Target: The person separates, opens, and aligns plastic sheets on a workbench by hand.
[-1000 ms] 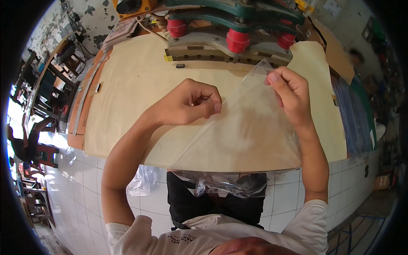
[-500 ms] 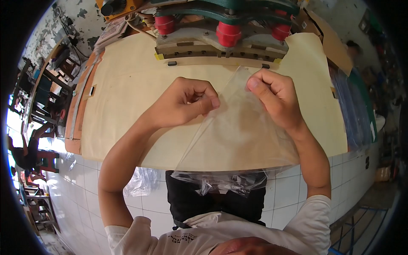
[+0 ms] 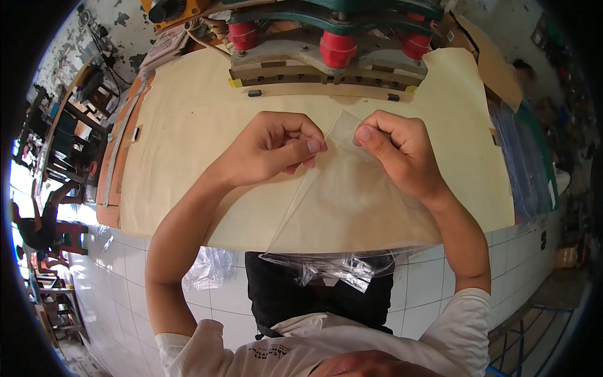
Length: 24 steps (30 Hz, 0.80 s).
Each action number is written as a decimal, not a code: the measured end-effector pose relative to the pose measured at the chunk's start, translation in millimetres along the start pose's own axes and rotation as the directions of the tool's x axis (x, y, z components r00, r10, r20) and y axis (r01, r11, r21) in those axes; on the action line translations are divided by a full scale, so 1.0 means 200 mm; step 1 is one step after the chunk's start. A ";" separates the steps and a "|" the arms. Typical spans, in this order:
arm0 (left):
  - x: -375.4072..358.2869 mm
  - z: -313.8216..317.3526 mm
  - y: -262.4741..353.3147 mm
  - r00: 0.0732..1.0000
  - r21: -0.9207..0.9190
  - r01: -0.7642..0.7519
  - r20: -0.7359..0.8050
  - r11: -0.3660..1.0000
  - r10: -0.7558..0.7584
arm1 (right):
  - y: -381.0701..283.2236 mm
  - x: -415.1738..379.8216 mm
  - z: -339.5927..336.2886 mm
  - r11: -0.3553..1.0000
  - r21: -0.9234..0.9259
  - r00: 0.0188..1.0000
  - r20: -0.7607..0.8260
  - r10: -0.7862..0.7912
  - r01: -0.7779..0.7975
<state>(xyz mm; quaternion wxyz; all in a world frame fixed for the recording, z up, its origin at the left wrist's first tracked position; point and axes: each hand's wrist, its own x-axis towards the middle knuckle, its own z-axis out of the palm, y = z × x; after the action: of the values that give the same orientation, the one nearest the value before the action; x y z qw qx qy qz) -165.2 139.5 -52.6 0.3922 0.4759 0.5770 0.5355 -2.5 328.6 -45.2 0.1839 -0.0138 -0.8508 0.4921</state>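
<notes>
A clear plastic sheet (image 3: 358, 201) lies over the pale tabletop, its pointed corner up between my hands and its crumpled lower end hanging past the front edge over my lap. My left hand (image 3: 286, 147) is closed, thumb and fingertips pinched at the sheet's left edge. On the other side of the corner, my right hand (image 3: 405, 147) pinches the film between thumb and bent forefinger. The two hands are a short gap apart.
Behind my hands stands a green press (image 3: 383, 19) with red cylinders (image 3: 338, 49) and a metal bar along its front. Folded clear plastic (image 3: 521, 163) lies at the right edge. A metal ruler (image 3: 119, 151) is at the left. More plastic (image 3: 210, 267) shows below the table.
My right hand has shifted a little left and toward me, nearer my left hand. The sheet's pointed corner has moved down and left with it.
</notes>
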 end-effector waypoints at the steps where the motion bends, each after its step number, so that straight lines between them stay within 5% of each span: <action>1: 0.00 0.00 0.00 1.000 0.028 0.003 -0.008 1.000 -0.003 | 0.01 0.00 0.00 0.999 -0.001 0.999 -0.008 -0.034 0.034; 24: 0.00 -0.01 -0.01 0.999 -0.007 0.003 0.053 1.000 -0.002 | 0.00 0.00 0.02 0.999 -0.012 0.999 -0.011 -0.052 0.052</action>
<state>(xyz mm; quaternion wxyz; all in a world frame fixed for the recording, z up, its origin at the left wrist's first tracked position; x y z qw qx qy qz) -168.2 139.2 -53.9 0.4096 0.4878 0.5651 0.5243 -4.0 325.7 -46.8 0.2013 0.0043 -0.8528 0.4819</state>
